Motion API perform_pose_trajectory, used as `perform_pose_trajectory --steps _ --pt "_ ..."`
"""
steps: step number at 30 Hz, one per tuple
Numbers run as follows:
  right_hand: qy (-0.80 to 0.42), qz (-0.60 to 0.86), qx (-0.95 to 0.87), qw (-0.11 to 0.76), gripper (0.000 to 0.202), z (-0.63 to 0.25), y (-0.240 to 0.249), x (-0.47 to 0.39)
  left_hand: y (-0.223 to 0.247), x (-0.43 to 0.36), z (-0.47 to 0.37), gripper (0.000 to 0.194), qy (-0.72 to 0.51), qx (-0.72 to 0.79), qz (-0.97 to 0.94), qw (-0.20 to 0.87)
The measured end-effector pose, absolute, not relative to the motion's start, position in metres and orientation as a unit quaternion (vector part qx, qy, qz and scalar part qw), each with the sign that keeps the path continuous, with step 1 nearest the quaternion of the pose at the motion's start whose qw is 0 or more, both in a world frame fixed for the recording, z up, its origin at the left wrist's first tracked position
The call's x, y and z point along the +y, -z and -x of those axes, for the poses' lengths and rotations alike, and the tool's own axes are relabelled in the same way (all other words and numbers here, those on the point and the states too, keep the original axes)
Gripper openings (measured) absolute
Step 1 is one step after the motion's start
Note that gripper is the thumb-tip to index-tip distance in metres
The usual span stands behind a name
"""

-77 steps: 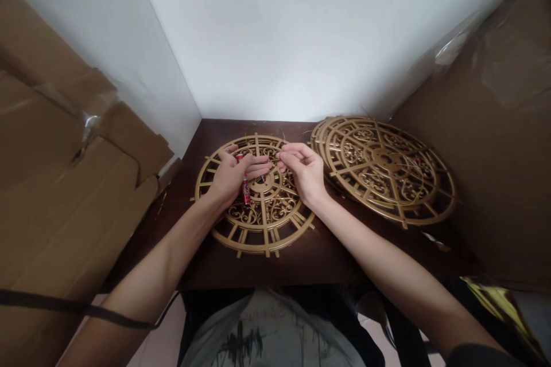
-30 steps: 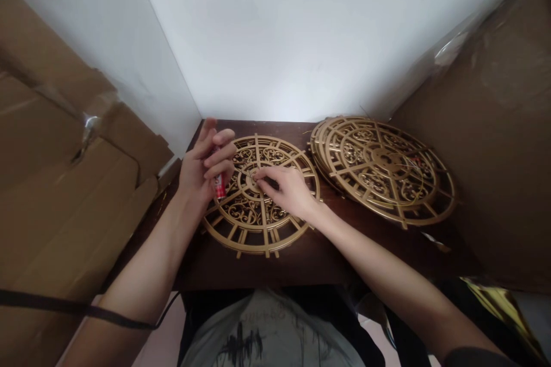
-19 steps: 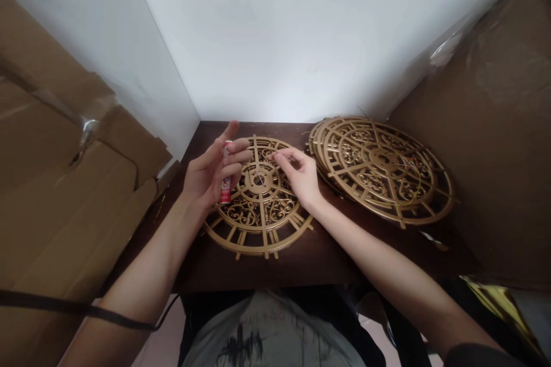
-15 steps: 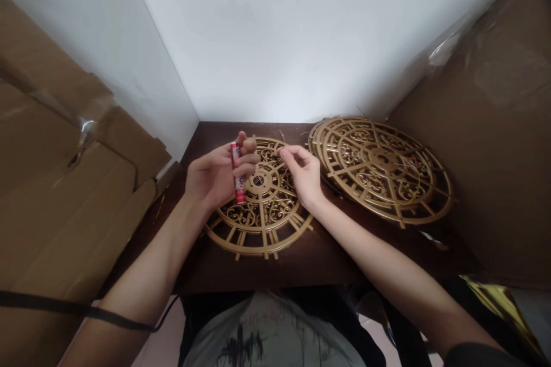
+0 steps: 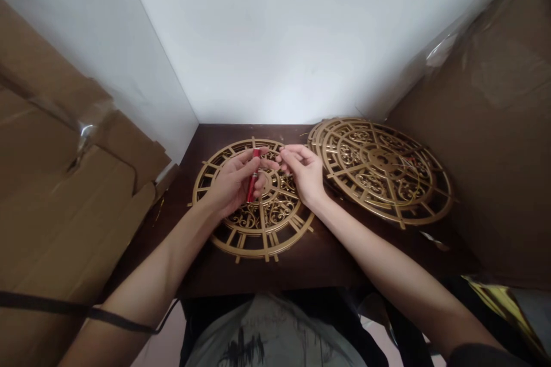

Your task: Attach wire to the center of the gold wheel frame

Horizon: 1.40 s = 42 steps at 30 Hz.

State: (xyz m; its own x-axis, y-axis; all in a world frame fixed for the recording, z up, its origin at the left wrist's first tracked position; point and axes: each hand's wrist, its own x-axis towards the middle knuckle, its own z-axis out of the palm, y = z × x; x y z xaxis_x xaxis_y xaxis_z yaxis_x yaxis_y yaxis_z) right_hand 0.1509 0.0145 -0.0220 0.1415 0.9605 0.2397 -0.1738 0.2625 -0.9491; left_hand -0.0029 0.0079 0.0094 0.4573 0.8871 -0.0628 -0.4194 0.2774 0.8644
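Observation:
A round gold openwork clock dial lies on the dark table beneath both hands. My left hand is above its upper middle and holds a thin red battery-like cylinder, tilted, between thumb and fingers. Close to its right, my right hand is closed in a pinch over the dial's upper right part; whatever its fingertips hold is too small to make out. The fingertips of both hands are near each other.
Several similar gold dials are stacked at the right. A small pale tool-like item lies on the dark table beside them. Cardboard stands at the left and right, and a white wall rises behind.
My left hand has moved right, toward my right hand, and turned, so the red cylinder is now tilted and nearer the dial's centre. My right hand has barely moved.

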Motion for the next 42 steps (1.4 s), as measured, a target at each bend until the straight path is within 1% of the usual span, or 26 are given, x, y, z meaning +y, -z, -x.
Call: perform_pose_trajectory --steps 5,12,19,27,38,42 --pt "-0.419 0.441 -0.538 0.584 0.014 -0.149 0.025 0.013 -0.004 0.006 -0.003 0.036 -0.497 0.320 -0.429 0.683" --pt "-0.392 0.435 -0.595 0.551 0.013 -0.149 0.026 0.010 0.001 0.010 0.000 0.042 -0.536 0.339 -0.468 0.615" --pt "-0.384 0.439 -0.611 0.535 0.011 -0.148 0.026 0.008 0.002 0.010 -0.001 0.045 -0.543 0.351 -0.468 0.602" --pt "-0.375 0.430 -0.628 0.530 0.008 -0.147 0.023 0.006 0.002 0.010 0.000 0.040 -0.554 0.366 -0.451 0.596" --pt "-0.357 0.439 -0.631 0.530 0.015 -0.147 0.021 0.005 0.000 0.009 -0.002 0.042 -0.537 0.376 -0.459 0.600" --pt "-0.378 0.438 -0.626 0.524 0.016 -0.148 0.018 0.003 0.002 0.009 -0.002 0.041 -0.540 0.373 -0.463 0.596"
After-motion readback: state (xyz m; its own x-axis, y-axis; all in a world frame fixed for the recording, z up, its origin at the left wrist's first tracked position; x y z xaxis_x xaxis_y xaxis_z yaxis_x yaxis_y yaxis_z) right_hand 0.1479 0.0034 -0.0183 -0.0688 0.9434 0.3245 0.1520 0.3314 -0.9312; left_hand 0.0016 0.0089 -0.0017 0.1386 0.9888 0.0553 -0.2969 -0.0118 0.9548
